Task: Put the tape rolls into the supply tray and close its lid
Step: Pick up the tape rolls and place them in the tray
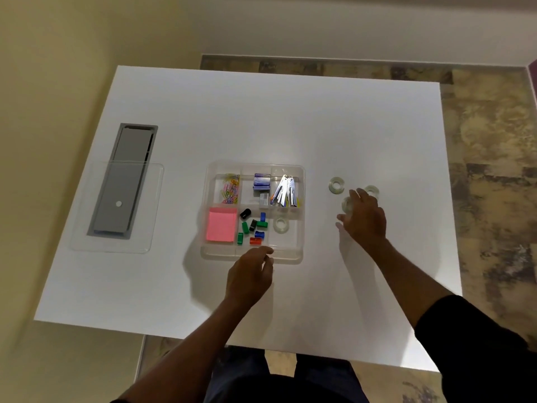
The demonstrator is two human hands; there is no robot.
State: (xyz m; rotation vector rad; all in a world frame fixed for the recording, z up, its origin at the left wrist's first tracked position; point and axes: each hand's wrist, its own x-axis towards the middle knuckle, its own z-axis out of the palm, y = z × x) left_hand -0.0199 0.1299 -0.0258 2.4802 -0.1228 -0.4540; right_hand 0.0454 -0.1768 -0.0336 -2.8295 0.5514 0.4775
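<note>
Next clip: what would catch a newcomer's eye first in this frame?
Probably the clear supply tray at the table's centre, with its bright pink sticky notes and one tape roll already inside. Next, the right hand reaching over three tape rolls on the table to the tray's right, one of them fully exposed. The clear lid lies far left, over a grey panel.

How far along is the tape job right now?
Done: one tape roll lies in the supply tray. In hand: the right hand is over a roll on the table. Left: two more rolls, then the clear lid, lying off to the left.
</note>
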